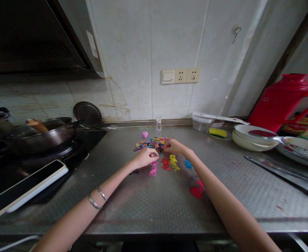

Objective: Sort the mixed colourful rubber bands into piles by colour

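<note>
Head view | left hand [144, 158] curled near pink pile [153, 169], right hand [174, 146] curled at mixed bands [155, 142] | pinching: cannot tell | piles apart, probably keeping colours unmixed

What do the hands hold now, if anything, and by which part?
It cannot be told: left hand and right hand are at the colourful pile, details too small.
</note>
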Demonstrator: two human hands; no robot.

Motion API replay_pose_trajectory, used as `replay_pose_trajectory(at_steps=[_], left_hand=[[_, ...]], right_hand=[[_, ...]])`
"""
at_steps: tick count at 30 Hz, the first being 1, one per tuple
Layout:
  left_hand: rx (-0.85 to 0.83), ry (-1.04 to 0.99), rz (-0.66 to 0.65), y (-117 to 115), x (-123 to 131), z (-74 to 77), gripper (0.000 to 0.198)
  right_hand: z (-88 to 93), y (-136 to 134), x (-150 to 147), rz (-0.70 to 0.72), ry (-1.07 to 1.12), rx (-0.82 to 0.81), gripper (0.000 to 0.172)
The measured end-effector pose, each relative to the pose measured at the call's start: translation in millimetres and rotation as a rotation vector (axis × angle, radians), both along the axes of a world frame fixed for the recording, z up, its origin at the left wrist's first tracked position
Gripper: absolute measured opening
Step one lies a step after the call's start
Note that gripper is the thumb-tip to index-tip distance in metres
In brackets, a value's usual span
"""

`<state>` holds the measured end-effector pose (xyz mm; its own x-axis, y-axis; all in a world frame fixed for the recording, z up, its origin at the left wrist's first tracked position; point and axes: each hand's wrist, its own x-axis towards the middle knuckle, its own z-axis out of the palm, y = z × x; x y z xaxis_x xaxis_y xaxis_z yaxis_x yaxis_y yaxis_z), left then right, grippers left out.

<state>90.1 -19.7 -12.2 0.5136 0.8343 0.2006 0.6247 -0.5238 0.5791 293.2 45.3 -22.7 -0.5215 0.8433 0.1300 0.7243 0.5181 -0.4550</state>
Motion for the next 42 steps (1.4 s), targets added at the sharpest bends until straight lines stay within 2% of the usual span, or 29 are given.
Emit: replay_pose_trajectory(at_steps=[10,15,27,34,37,42], left_hand=[[-0.124,-0.238,0.169,36.9,-46.3,5.6,0.03],[-0.126,-0.305,0.249,48.3,-67.4,2.3,0.029],[-0.141,-0.319,0.333,58.5,-84.4,-12.5,0.029],[-0.134,-0.348,0.291,53.7,-77.5,-5.9,0.031],[-0.164,-0.338,0.184,47.7,-68.0,-0.4,0.039],[-0.24,-0.317,0.022,33.0,-48.1,10.4,0.044]], right_hand=[[3.9,-0.7,0.6,-0.024,0.041,0.049,0.02],[6.4,-1.1,-0.2,-0.027,0.068,0.067,0.02],[11.3,-2.7,-2.3,-0.087,0.194,0.108,0.02],[21.6,-11.0,-12.8,-0.092,0.274,0.142,0.018],[27.9,-20.5,-24.1,-0.071,0.286,0.168,0.019],[30.6,-33.5,-45.6,0.054,0.289,0.207,0.016]])
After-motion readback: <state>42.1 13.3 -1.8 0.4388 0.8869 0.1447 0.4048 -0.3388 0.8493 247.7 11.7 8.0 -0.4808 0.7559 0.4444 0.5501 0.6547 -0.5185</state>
